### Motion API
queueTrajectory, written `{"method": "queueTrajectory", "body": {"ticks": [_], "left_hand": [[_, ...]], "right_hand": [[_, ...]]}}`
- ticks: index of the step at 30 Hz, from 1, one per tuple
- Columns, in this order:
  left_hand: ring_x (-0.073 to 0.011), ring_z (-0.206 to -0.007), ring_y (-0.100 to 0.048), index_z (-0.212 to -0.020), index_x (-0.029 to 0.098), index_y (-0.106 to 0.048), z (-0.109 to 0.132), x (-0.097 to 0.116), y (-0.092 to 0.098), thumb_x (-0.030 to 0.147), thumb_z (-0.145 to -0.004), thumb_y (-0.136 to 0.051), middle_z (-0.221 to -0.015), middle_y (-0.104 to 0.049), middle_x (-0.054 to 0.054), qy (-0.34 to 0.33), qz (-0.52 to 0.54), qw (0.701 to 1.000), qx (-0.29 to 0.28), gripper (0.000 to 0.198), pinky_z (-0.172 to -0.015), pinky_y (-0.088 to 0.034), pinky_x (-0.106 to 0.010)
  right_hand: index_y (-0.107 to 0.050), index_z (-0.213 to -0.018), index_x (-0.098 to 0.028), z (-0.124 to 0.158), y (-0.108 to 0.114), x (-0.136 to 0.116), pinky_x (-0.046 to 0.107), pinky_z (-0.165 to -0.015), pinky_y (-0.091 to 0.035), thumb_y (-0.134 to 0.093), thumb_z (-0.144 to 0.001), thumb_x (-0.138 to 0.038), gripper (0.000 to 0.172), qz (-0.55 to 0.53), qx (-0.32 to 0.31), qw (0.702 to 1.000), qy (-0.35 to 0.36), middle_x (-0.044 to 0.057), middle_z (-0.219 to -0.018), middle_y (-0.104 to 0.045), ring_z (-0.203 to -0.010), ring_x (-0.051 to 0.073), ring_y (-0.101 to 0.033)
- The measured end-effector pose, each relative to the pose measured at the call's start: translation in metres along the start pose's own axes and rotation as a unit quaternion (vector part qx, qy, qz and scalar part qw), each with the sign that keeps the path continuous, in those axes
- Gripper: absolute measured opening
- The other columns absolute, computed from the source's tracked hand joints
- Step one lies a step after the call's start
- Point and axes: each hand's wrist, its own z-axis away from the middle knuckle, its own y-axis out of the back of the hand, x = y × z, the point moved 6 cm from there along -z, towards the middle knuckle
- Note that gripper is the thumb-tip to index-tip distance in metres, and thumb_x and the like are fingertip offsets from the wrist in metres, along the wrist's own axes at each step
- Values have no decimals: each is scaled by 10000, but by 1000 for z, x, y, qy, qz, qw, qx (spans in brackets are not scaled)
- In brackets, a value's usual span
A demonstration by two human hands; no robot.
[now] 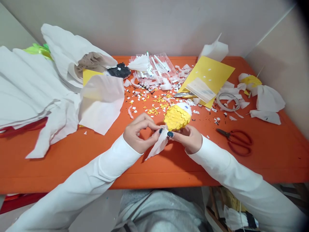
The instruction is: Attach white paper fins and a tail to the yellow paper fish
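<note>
A paper fish (177, 117) with overlapping yellow scales, a white head and a dark blue eye is held above the orange table, its head toward the upper right. My right hand (190, 139) grips it from below and behind, thumb pressed at the narrow tail end. From that end a thin white paper tail (158, 145) hangs down to the lower left. My left hand (142, 133) pinches the top of this tail between thumb and finger, close to my right thumb. Some right fingers are hidden behind the fish.
Red-handled scissors (238, 140) lie at the right. A tape roll (228, 101), a utility knife (184, 95), yellow card (207, 77) and another fish (249, 80) lie farther back. Paper scraps (154, 109) and a box of markers (154, 66) fill the centre back. White paper sheets (26, 87) cover the left.
</note>
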Motion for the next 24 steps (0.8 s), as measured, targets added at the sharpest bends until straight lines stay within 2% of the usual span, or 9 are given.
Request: {"method": "queueTrajectory", "body": {"ticks": [4,7,9,11,14,17,19,21,24], "left_hand": [[-110,-600,-508,-649,155,-609,4,-22,-8,246,-742,-635,-623,-544,-11,136,117,984,-8,133,-524,-389,-237],[-116,-596,-515,-651,156,-596,2,-32,-5,339,-747,-630,-614,-547,-12,175,160,972,-3,209,-541,-417,-244],[-111,-592,-505,-666,155,-606,-4,-35,6,351,-742,-631,-647,-553,-16,160,92,983,23,211,-526,-406,-237],[-108,-593,-489,-663,155,-626,-12,-35,23,331,-738,-634,-689,-557,-24,105,-67,991,51,191,-513,-384,-234],[-138,-628,-513,-655,153,-653,-21,-37,38,304,-774,-606,-686,-570,-38,32,-313,948,44,198,-603,-410,-270],[-197,-764,-563,-911,214,-697,-23,-52,42,224,-824,-521,-863,-670,-49,36,-423,905,-27,197,-688,-423,-314],[-219,-793,-569,-960,244,-694,-23,-57,45,230,-833,-505,-913,-693,-39,45,-460,886,-38,228,-690,-419,-333],[-223,-791,-574,-839,221,-699,-24,-58,49,266,-820,-527,-852,-691,-50,59,-459,886,-23,178,-676,-418,-329],[-179,-715,-575,-728,176,-613,-26,-60,49,359,-749,-607,-784,-646,-53,126,-316,940,-3,184,-620,-427,-284]], "right_hand": [[-663,-845,-164,0,-1,-1,288,-751,-521,-820,-534,-340,391,-4,-7,1000,1,43,-806,-711,-743,149,-649],[-666,-857,-165,1,-2,-2,280,-735,-514,-815,-546,-328,382,-7,-11,1000,-1,34,-785,-696,-733,142,-632],[-668,-830,-164,2,-4,-3,266,-704,-509,-812,-552,-324,351,-11,-20,1000,-5,15,-711,-671,-673,121,-605],[-666,-792,-162,2,-5,-2,258,-657,-502,-815,-538,-333,341,-16,-25,999,-19,2,-653,-644,-612,105,-568],[-665,-780,-163,2,-3,0,252,-605,-479,-826,-493,-355,382,-14,-20,998,-54,4,-653,-639,-583,99,-544],[-677,-808,-165,0,2,0,242,-614,-457,-821,-485,-370,409,5,-11,998,-66,12,-685,-644,-616,100,-552],[-682,-825,-162,-1,5,1,239,-618,-445,-812,-498,-379,414,17,-5,998,-63,20,-702,-646,-644,107,-559],[-679,-838,-160,-2,9,2,236,-600,-433,-801,-512,-388,417,24,-4,998,-56,20,-700,-641,-629,103,-552],[-664,-822,-153,-3,9,1,230,-571,-417,-776,-551,-394,379,34,-30,998,-45,18,-700,-637,-582,86,-528]]}}
